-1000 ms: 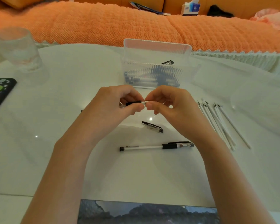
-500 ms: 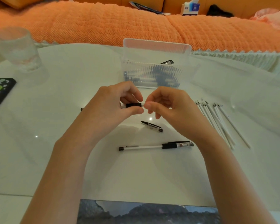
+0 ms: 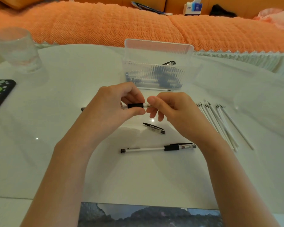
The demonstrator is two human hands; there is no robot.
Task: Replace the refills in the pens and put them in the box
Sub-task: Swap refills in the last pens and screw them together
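Pen (image 3: 135, 106) in work is level just in front of the box (image 3: 158, 51), on my side of it and lifted off the desk (image 3: 64, 99). My left hand (image 3: 111, 104) is wrapped round the barrel at the black grip. My right hand (image 3: 172, 108) pinches the metal tip (image 3: 148, 105) between thumb and forefinger, so both hands are grasping the same pen.

I read this as the tip being twisted on the barrel. Whether it is coming off or going on I cannot tell, nor whether a fresh refill is inside, since my fingers hide most of the barrel. If it is going on, the next move calls for turning until it seats. Then I would pick up the loose cap (image 3: 154, 128), which lies farther from the box than my hands, and press it on. If it is coming off, I would draw out the old refill and take a new one from the refills (image 3: 220, 122) fanned out to the right of the box.

The box is clear plastic, with its lid standing open at the back. Several finished pens (image 3: 154, 79) lie inside, blurred by the ribbed front wall, and one clip (image 3: 169, 63) pokes above it. A single refill (image 3: 154, 89) lies along the foot of the box's front wall. A second pen (image 3: 157, 148) lies on the desk farthest from the box on my side, probably next in line.
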